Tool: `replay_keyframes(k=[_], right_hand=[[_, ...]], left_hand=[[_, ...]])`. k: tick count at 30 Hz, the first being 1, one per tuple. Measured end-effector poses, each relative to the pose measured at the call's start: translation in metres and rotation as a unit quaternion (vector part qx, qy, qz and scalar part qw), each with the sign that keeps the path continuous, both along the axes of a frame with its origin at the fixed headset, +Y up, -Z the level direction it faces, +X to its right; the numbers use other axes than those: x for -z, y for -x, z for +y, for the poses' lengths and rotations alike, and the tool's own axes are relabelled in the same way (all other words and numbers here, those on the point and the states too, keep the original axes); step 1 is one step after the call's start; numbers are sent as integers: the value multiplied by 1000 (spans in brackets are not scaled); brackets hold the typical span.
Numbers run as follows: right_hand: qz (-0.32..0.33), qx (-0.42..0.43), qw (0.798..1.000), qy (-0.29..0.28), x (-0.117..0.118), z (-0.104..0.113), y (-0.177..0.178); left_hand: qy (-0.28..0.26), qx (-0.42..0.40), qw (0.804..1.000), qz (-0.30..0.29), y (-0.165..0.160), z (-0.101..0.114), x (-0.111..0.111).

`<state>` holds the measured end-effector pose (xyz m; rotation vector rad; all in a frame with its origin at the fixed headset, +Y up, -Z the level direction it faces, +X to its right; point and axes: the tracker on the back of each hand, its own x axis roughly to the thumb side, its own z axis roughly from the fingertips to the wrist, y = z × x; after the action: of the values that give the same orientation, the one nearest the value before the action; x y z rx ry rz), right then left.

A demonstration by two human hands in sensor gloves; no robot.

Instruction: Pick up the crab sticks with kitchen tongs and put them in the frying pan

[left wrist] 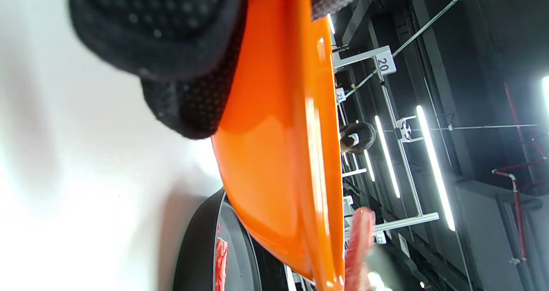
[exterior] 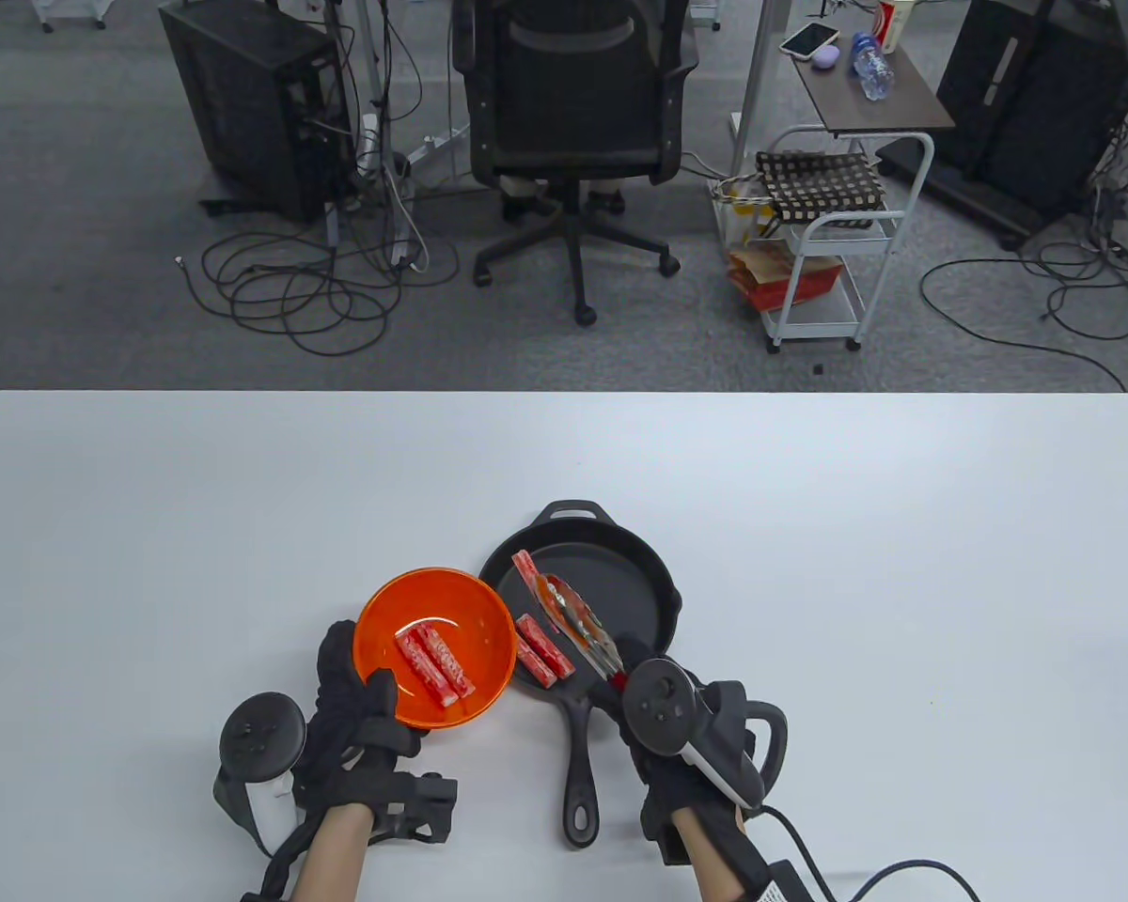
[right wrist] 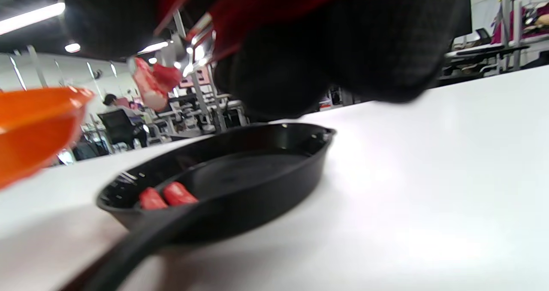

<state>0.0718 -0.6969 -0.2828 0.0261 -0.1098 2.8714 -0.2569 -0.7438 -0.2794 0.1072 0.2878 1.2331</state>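
Note:
My left hand (exterior: pixel 357 714) grips the rim of an orange bowl (exterior: pixel 435 646) and holds it tilted above the table, left of the black frying pan (exterior: pixel 620 583). Two crab sticks (exterior: pixel 434 665) lie in the bowl. My right hand (exterior: pixel 663 728) holds red-handled metal tongs (exterior: pixel 578 625) over the pan, and their tips pinch one crab stick (exterior: pixel 529 573) in the air. Two more crab sticks (exterior: pixel 543 650) lie at the pan's left side, also seen as crab sticks (right wrist: pixel 167 195) in the right wrist view. The orange bowl (left wrist: pixel 279 153) fills the left wrist view.
The pan's long handle (exterior: pixel 580 761) points toward me between my hands. The white table (exterior: pixel 902 564) stretches bare to the right and far side. Beyond its far edge stand an office chair (exterior: pixel 573 122) and a white cart (exterior: pixel 837 235).

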Motion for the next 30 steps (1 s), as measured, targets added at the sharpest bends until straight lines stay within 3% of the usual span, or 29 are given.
replay_keyframes(k=[11, 30], right_hand=[[-5, -125, 990, 69, 19, -31, 5], [2, -119, 989, 89, 22, -35, 10]], left_hand=[[0, -4, 1000, 0, 0, 1, -1], [4, -4, 1000, -2, -1, 1, -1]])
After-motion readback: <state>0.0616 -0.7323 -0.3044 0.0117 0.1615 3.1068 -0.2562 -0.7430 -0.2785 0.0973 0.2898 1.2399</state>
